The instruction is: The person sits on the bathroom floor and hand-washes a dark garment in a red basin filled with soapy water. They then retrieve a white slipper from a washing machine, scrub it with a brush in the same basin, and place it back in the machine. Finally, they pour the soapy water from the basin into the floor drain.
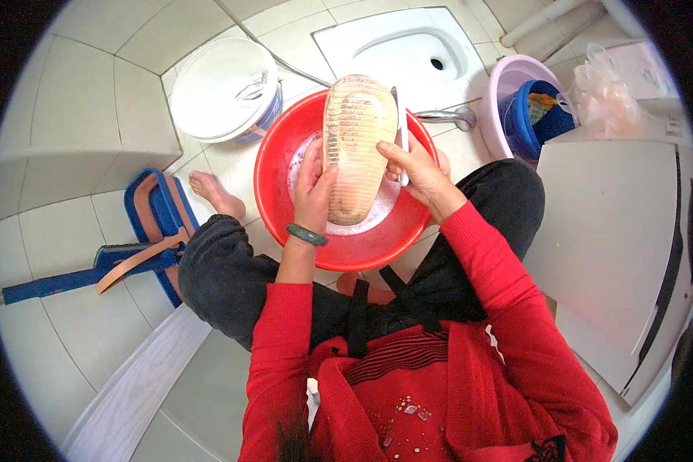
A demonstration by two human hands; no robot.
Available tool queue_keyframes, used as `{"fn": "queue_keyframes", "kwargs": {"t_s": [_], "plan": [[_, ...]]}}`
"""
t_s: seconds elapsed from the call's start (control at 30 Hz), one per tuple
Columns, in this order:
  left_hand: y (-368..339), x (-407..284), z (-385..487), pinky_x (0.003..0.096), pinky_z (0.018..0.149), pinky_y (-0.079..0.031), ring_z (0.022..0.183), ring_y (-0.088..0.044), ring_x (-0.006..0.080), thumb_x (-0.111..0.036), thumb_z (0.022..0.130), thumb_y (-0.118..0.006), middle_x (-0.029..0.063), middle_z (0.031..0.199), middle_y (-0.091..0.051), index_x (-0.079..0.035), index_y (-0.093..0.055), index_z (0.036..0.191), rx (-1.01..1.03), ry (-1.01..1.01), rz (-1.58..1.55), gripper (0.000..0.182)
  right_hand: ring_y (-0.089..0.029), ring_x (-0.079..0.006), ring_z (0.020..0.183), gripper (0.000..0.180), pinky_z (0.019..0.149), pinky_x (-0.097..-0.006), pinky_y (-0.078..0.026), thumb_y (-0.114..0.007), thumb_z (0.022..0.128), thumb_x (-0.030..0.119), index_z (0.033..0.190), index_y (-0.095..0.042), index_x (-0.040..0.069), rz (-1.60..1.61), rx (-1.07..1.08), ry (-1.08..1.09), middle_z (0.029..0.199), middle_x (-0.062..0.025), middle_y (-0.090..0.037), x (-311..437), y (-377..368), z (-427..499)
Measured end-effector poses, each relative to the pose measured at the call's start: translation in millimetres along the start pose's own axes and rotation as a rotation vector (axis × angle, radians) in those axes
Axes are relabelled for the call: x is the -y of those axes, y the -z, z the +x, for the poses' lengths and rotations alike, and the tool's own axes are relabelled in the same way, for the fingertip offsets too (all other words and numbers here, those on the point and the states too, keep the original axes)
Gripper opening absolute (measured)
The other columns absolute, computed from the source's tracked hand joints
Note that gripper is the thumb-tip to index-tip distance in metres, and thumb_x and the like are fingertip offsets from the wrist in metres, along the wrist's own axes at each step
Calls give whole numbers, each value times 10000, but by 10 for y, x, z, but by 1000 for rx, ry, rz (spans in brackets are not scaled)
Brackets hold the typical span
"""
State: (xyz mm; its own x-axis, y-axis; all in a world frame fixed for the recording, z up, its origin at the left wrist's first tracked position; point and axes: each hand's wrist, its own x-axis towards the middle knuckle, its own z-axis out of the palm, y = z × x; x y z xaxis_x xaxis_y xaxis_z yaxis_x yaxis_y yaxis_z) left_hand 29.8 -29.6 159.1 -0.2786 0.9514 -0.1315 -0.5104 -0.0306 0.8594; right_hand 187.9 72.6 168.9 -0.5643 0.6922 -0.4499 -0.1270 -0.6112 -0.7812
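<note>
A shoe (361, 153) is held up over a red plastic basin (346, 263), its pale ridged sole turned to me and marked with dark dirt. My left hand (312, 187) grips its left edge, thumb along the sole. On the other side, my right hand (418, 167) holds a slim white-handled tool (403, 136) against the shoe's edge, the thumb resting on the sole. The tool's head is mostly hidden, so its kind is unclear. Sudsy water (375, 216) lies in the basin below.
A lidded white bucket (222, 89) stands at the upper left, a squat toilet (392, 52) beyond the basin. Right are a hand shower (447, 116), a pink tub (496, 104) with a blue bucket (520, 121), and a white cabinet (606, 231). A blue dustpan (141, 199) and broom (86, 283) lie left.
</note>
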Motion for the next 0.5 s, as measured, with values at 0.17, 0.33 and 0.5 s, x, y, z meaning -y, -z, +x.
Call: {"fn": "queue_keyframes", "kwargs": {"t_s": [0.17,0.33,0.5], "plan": [[41,118,76,291,906,-419,1054,-525,170,-12,867,-453,118,1174,-526,-19,-369,1245,-84,9,127,387,-396,-25,493,325,443,-168,-336,-638,815,128,1072,-458,44,-64,-53,16,745,13,-508,-30,-1,22],[66,192,93,283,835,-452,950,-551,156,-57,874,-506,109,1071,-558,-32,-401,1154,-206,88,35,301,-391,-26,491,294,436,-171,-329,-628,821,134,1046,-457,49,-143,-58,30,733,17,-501,-87,-1,25],[89,122,74,324,921,-425,1059,-517,191,-84,877,-516,122,1166,-513,-44,-393,1188,-161,217,-329,336,-385,-21,487,259,426,-170,-321,-619,831,149,1016,-462,58,-48,-29,8,703,32,-485,-93,19,57]]}}
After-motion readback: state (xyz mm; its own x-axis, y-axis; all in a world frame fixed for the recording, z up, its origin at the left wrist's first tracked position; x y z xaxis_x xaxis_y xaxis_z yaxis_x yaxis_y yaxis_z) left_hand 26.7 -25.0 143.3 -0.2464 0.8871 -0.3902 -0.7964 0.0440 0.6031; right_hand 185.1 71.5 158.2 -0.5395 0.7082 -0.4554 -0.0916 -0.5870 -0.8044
